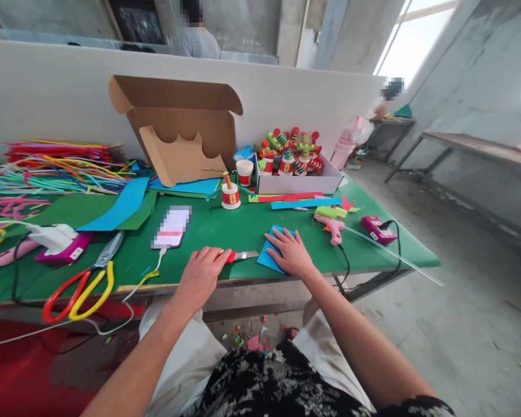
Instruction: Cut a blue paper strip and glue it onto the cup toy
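My left hand [202, 270] is closed around the red handle of a utility knife [245, 255], its blade pointing right along the green table. The blade tip lies close to the left edge of a small blue paper sheet [269, 258]. Spread flat on that sheet, my right hand [292, 252] presses it against the table near the front edge. Part of the sheet is hidden under my fingers.
Large scissors [96, 277] and a phone [172, 227] lie to the left. A pink glue gun [331, 227] rests at right. Behind stand a decorated paper cup [231, 198], a white box [299, 184] of similar figures and an open cardboard box [186, 130].
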`<action>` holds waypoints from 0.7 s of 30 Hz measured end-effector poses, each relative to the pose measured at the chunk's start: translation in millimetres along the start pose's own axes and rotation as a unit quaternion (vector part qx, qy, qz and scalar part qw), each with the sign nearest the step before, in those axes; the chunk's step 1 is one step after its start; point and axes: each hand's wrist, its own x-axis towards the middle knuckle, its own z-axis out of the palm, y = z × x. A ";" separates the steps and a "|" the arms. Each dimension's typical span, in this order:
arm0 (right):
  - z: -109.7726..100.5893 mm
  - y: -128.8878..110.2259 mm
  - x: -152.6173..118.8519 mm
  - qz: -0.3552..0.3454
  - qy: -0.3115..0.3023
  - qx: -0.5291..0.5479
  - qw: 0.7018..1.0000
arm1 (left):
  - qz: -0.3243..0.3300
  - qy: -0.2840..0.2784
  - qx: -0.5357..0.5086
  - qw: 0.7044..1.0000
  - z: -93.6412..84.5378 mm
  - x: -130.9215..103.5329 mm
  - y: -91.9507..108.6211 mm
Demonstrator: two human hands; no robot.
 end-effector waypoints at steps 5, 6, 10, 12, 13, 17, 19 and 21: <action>0.7 0.4 -0.2 -0.005 0.005 0.001 1.000 | 0.003 0.000 -0.007 1.000 -1.7 0.4 1.1; 1.0 0.6 -0.1 -0.005 0.006 0.001 1.000 | 0.003 0.001 -0.010 1.000 -2.1 0.5 1.4; 1.2 1.0 0.2 -0.004 0.004 0.002 1.000 | 0.003 0.005 -0.013 1.000 -3.2 0.4 2.0; 1.0 0.9 0.2 -0.004 0.004 0.002 1.000 | 0.004 0.004 -0.010 1.000 -3.3 0.1 2.1; 0.8 0.7 0.2 -0.004 0.004 0.002 1.000 | 0.004 0.003 -0.012 1.000 -3.1 -0.1 2.0; 0.3 0.1 0.0 -0.003 0.003 0.000 1.000 | 0.008 -0.008 -0.042 0.999 -0.1 -1.2 0.8; 0.3 -0.1 -0.1 -0.003 0.003 -0.001 1.000 | 0.016 -0.018 -0.062 0.998 2.4 -1.6 -0.3; 0.3 -0.2 -0.1 -0.002 0.004 -0.001 1.000 | 0.025 -0.026 -0.078 0.996 4.2 -1.8 -1.9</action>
